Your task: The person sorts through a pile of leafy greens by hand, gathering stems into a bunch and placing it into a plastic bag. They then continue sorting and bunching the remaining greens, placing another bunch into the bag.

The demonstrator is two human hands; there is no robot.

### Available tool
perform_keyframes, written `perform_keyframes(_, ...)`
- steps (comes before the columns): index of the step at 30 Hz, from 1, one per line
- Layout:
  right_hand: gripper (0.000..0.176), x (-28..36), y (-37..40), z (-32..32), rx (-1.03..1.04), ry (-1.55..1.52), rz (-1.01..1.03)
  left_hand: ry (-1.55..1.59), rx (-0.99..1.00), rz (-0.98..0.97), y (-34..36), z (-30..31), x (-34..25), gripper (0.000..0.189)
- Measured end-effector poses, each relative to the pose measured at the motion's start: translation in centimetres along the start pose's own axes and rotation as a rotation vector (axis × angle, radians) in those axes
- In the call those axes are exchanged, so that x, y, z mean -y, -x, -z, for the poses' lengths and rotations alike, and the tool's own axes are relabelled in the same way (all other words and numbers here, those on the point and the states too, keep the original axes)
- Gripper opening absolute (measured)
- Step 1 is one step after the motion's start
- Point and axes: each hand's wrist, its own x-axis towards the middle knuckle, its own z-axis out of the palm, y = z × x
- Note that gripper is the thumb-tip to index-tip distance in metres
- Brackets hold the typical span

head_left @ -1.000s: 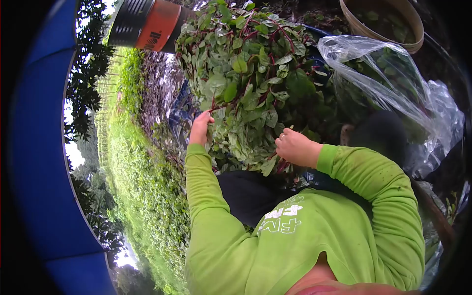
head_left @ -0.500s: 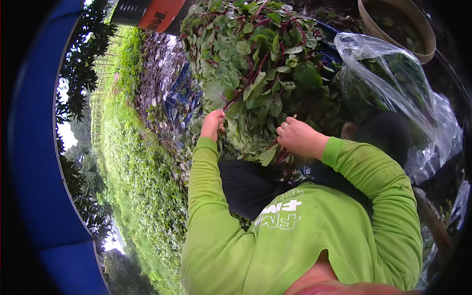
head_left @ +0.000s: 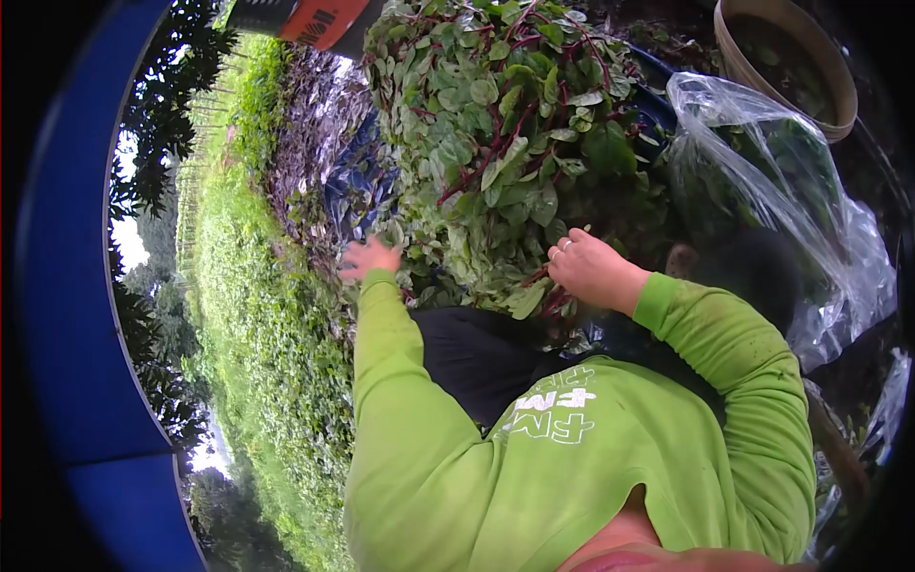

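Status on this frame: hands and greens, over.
Left hand open at edge of greens pile. Right hand shut on red stems. Plastic bag beside, clear of both hands.

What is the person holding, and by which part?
The right hand closes on a bundle of leafy greens at its red stem ends. The left hand is open, holding nothing.

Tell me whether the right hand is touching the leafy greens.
Touching. Head view shows the right hand closed on the leafy greens, red stems poking out beneath it.

The left hand is motion-blurred; leafy stems hide the fingertips of the right hand.
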Motion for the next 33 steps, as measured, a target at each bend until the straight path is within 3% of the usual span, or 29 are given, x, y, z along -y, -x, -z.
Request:
perform_keyframes(2, 0.008, -0.2, -0.3, 0.1, 0.015, -0.020, 0.015, 0.566, 0.155, -0.228, -1.7, 1.1, -2.7, 0.058)
perform_keyframes(3, 0.008, -0.3, -0.4, 0.2, 0.028, -0.028, 0.024, 0.769, 0.034, -0.470, -2.0, 0.8, -5.1, 0.052)
perform_keyframes(5, 0.008, -0.2, -0.8, -0.2, 0.020, -0.022, 0.034, 0.759, -0.265, -0.652, -0.3, 1.4, -9.5, 0.047)
perform_keyframes(8, 0.008, -0.1, -1.2, -0.3, 0.019, -0.018, 0.033, 0.886, 0.015, -0.597, -1.8, 0.7, -11.5, 0.040)
perform_keyframes(9, 0.008, -0.1, -1.2, -0.3, 0.021, -0.020, 0.032, 0.878, -0.063, -0.588, -2.5, 0.9, -11.4, 0.033)
perform_keyframes(12, 0.008, -0.4, -1.0, -0.1, 0.013, -0.044, 0.022, 1.155, 0.073, -0.433, -4.8, 2.7, -9.3, 0.027)
perform_keyframes(15, 0.008, -0.7, -1.2, -0.1, 0.005, -0.084, 0.003, 1.476, 0.059, -0.454, -4.0, 8.2, -6.2, 0.026)
perform_keyframes(18, 0.010, -0.4, -1.5, -0.5, -0.028, -0.094, -0.029, 1.383, -0.034, -0.547, -3.3, 9.4, -3.9, 0.026)
perform_keyframes(21, 0.009, -0.1, -1.7, -0.7, -0.137, -0.063, -0.063, 1.315, 0.029, -0.617, -1.4, 10.7, -3.0, 0.026)
perform_keyframes(26, 0.010, -0.4, -1.8, 0.2, 0.004, -0.055, -0.093, 1.327, 0.116, -0.674, 0.5, 11.0, -2.6, 0.025)
perform_keyframes(33, 0.006, -0.3, -2.0, -0.1, -0.112, -0.136, -0.132, 1.290, 0.140, -0.756, 2.5, 11.3, -0.7, 0.023)
